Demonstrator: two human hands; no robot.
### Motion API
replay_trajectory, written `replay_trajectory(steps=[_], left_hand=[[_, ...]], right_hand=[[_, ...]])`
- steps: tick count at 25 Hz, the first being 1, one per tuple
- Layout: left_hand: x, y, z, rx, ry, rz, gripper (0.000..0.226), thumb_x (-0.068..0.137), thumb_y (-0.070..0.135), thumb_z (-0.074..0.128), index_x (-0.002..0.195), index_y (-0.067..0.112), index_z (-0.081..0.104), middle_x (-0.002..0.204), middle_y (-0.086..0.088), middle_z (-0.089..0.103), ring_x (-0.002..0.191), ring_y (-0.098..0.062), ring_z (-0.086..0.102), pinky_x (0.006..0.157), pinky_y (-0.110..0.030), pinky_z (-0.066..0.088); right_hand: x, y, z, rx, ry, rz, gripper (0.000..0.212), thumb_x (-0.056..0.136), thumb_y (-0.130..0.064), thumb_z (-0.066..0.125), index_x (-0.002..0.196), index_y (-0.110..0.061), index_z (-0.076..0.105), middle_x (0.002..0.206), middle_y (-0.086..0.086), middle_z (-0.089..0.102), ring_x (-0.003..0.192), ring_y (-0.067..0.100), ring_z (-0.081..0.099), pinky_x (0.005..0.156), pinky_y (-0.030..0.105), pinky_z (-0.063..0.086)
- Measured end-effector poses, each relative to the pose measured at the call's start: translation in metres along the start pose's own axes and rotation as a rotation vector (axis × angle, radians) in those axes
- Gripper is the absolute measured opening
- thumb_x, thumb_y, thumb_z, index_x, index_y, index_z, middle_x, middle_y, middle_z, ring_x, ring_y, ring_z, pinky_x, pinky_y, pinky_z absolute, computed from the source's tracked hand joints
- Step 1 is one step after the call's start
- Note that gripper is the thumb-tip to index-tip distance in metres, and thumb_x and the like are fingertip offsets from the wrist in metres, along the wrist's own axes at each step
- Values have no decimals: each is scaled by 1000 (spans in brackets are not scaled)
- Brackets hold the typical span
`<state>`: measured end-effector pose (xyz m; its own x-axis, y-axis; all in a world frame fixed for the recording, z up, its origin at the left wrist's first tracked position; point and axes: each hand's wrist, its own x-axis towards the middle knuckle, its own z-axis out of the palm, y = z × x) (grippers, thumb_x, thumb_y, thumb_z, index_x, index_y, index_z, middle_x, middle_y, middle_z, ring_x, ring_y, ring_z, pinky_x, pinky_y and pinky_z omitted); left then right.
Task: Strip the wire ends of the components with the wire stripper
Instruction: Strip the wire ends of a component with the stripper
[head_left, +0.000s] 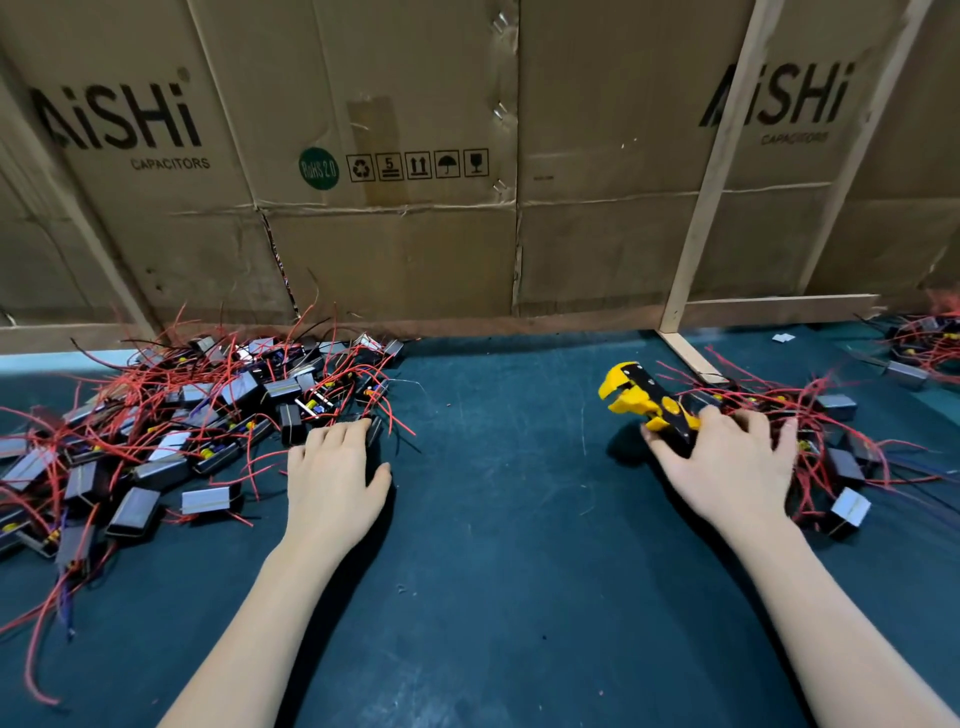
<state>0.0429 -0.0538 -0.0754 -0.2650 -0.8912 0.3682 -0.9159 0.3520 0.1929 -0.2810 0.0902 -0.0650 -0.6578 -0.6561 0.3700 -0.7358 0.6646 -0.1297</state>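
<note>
left hand (332, 478): fingers loosely spread, tips on a black component (373, 427) at edge of left-frame pile (156, 415), gripping nothing | right hand (727, 462): fingers curled over wire stripper (647, 397) handles, centre-right on worktop (493, 493), yellow head pointing upper left

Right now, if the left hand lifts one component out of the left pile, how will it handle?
The component by the left hand is a small boxy block, so probably rigid and light. Its thin red wires look floppy and interlace across the left pile, so neighbours will likely drag along.
</note>
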Motion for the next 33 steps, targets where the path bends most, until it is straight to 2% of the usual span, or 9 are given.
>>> replay_trajectory(steps=[3, 5, 8, 12, 16, 22, 26, 30, 33], left_hand=[[1, 0, -2, -1, -2, 7, 54, 89, 34, 62, 138, 15, 49, 136, -3, 55, 128, -28, 42, 100, -40, 31], [1, 0, -5, -28, 15, 14, 49, 88, 32, 64, 133, 16, 54, 131, -2, 58, 124, -28, 44, 98, -40, 30], [0, 1, -10, -53, 41, 26, 36, 88, 27, 64, 123, 17, 61, 114, 0, 65, 115, -28, 49, 94, -40, 31], [-3, 9, -16, -301, 8, 140, 29, 86, 21, 69, 115, 19, 64, 77, 10, 66, 92, -24, 59, 89, -38, 39], [-10, 20, -23, -629, -145, 292, 32, 79, 15, 79, 106, 23, 65, 67, 10, 64, 76, -10, 61, 86, -30, 46], [-20, 35, -22, -680, -247, 406, 35, 77, 8, 76, 108, 24, 68, 92, 1, 59, 80, -9, 54, 83, -24, 45], [-25, 46, -19, -673, -169, 390, 11, 83, 23, 76, 94, 25, 73, 90, 9, 62, 85, -5, 55, 80, -20, 43], [-27, 53, -17, -759, -139, 338, 4, 86, 16, 73, 84, 19, 74, 83, 11, 69, 83, -5, 63, 78, -22, 48], [-27, 54, -17, -781, -153, 321, 8, 87, 13, 71, 83, 19, 72, 80, 13, 70, 81, -5, 65, 78, -21, 49]], right_hand=[[0, 4, -2, 138, 65, 40, 55, 84, -63, 57, 94, -9, 61, 109, 12, 68, 118, 34, 48, 102, 47, 32], [-3, -3, -8, 291, 218, 38, 49, 86, -57, 61, 91, -8, 62, 102, 12, 67, 111, 36, 50, 94, 46, 34], [-13, -18, -22, 614, 348, -112, 43, 87, -56, 54, 87, -14, 64, 84, 1, 63, 94, 28, 56, 87, 42, 40], [-34, -38, -24, 1306, -107, -247, 43, 88, -53, 60, 84, -11, 67, 80, -1, 69, 79, 12, 63, 79, 24, 46], [-37, -42, -12, 1420, -342, -173, 44, 79, -57, 62, 75, -13, 67, 79, 10, 68, 82, 35, 64, 80, 40, 51], [-34, -37, -10, 1385, -503, -123, 46, 73, -58, 65, 92, -16, 71, 93, 6, 74, 96, 25, 69, 87, 37, 49], [-37, -38, -12, 1326, -557, -198, 47, 79, -54, 72, 87, -8, 65, 84, 8, 71, 84, 21, 66, 86, 35, 47], [-40, -42, -13, 979, -286, -226, 52, 76, -62, 70, 71, -13, 52, 60, -7, 50, 58, 12, 45, 59, 23, 36], [-37, -38, -10, 484, 2, -275, 48, 75, -64, 65, 73, -18, 49, 68, -7, 54, 69, 19, 54, 67, 34, 40]])
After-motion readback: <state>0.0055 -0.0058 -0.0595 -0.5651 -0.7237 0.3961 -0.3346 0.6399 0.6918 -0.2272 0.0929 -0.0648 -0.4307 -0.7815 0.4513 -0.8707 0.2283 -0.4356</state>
